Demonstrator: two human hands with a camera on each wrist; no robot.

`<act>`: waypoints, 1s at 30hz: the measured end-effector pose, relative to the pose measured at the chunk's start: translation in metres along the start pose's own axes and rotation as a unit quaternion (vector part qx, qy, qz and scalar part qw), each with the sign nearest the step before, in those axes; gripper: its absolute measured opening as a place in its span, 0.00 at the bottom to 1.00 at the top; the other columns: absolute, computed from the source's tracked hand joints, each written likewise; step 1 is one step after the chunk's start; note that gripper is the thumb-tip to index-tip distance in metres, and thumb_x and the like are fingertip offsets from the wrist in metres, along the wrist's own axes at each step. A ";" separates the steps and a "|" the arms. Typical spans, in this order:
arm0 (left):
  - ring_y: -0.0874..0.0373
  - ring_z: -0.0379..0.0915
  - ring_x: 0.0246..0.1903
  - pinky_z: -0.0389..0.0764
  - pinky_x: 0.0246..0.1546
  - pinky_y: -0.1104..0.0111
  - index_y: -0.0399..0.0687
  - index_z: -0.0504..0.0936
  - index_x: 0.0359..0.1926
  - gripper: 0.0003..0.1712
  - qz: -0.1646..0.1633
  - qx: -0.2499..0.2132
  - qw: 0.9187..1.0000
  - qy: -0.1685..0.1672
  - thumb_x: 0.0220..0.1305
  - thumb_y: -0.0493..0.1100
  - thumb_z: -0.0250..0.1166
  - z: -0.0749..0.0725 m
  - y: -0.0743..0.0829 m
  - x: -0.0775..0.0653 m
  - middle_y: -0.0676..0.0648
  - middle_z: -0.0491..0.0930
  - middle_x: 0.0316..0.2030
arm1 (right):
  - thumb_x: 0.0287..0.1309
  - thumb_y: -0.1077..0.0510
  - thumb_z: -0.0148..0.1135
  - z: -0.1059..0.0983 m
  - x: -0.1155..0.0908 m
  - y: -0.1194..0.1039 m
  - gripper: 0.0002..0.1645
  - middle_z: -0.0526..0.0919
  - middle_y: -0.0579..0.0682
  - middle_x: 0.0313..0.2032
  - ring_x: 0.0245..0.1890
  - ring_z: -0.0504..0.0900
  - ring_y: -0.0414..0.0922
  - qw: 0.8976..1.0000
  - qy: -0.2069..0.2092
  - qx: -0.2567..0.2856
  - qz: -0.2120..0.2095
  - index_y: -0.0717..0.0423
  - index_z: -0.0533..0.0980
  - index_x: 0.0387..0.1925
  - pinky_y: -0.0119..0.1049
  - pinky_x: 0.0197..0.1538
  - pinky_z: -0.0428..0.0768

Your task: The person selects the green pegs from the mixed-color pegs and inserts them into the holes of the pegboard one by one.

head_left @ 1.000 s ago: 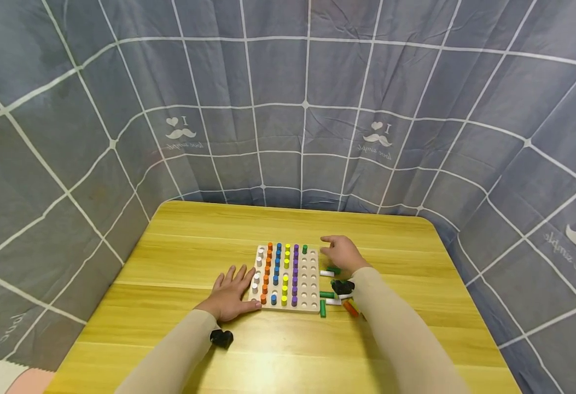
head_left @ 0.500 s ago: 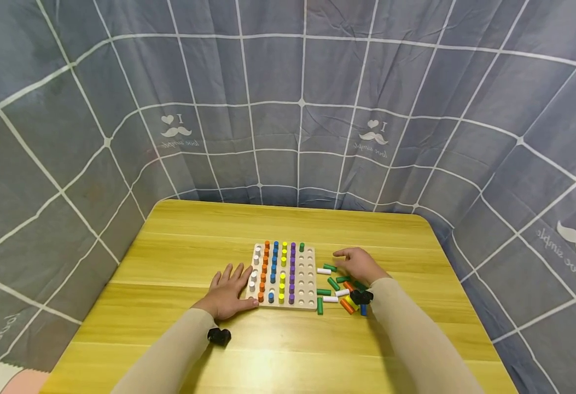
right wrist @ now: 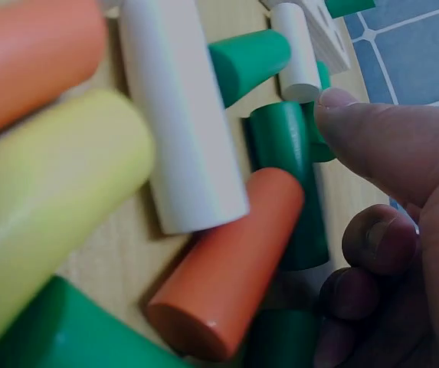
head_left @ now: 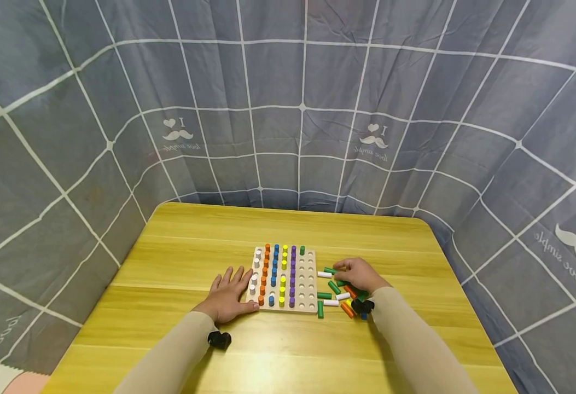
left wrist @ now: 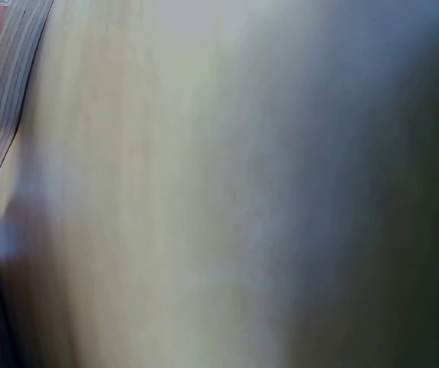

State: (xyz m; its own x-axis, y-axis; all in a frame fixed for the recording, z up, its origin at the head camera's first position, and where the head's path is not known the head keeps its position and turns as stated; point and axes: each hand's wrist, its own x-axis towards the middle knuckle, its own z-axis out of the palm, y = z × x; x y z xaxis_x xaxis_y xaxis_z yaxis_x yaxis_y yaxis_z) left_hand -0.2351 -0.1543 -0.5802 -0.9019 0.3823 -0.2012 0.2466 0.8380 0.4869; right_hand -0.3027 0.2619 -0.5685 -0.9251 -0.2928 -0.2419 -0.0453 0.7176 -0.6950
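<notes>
A wooden peg board (head_left: 306,282) lies mid-table with columns of white, orange, blue, yellow and purple pegs. One green peg (head_left: 302,250) stands in the back row. My left hand (head_left: 228,298) rests spread beside the board, fingertips and thumb at its left edge. My right hand (head_left: 360,273) is over the loose pegs, thumb and forefinger apart around a green peg (head_left: 330,270). In the right wrist view the thumb tip is right by this green peg (right wrist: 322,123) and a white peg (right wrist: 299,54); the forefinger is hidden and the other fingers are curled.
Loose pegs lie right of the board, among them an orange peg (right wrist: 230,268), a yellow peg (right wrist: 58,192) and another green peg (head_left: 320,310). The two right columns of the board are mostly bare holes. A grey curtain (head_left: 278,175) hangs behind the table (head_left: 209,230).
My right hand has drawn back from the board's back right corner to the loose pegs, then lowered toward a green one. The left hand has stayed in place. The view shifted slightly.
</notes>
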 end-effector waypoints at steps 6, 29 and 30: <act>0.32 0.29 0.84 0.32 0.79 0.35 0.55 0.47 0.86 0.62 0.001 0.007 1.000 0.010 0.65 0.78 0.59 0.007 -0.006 0.004 0.37 0.43 0.85 | 0.68 0.51 0.69 0.002 0.000 0.000 0.21 0.87 0.46 0.33 0.31 0.80 0.42 1.000 0.004 -0.015 0.006 0.53 0.85 0.58 0.39 0.41 0.80; 0.33 0.29 0.84 0.33 0.80 0.35 0.57 0.47 0.86 0.60 -0.011 0.013 1.000 -0.001 0.66 0.77 0.60 0.003 -0.002 0.000 0.39 0.42 0.85 | 0.67 0.58 0.70 0.007 0.002 0.000 0.16 0.83 0.47 0.28 0.28 0.77 0.42 0.999 0.028 -0.022 -0.003 0.57 0.86 0.53 0.38 0.38 0.77; 0.32 0.29 0.84 0.33 0.80 0.35 0.56 0.47 0.86 0.60 -0.009 0.011 1.000 0.002 0.66 0.77 0.61 0.003 -0.002 0.000 0.38 0.43 0.85 | 0.67 0.58 0.70 0.007 0.002 0.000 0.15 0.83 0.47 0.28 0.28 0.77 0.42 0.999 0.028 -0.022 -0.003 0.57 0.86 0.53 0.38 0.38 0.78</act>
State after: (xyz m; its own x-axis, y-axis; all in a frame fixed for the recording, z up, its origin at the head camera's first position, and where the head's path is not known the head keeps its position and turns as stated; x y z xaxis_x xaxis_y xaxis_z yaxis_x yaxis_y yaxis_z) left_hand -0.2346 -0.1551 -0.5836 -0.9074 0.3661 -0.2061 0.2387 0.8529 0.4643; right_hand -0.3022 0.2568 -0.5736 -0.9445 -0.2616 -0.1985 -0.0661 0.7435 -0.6654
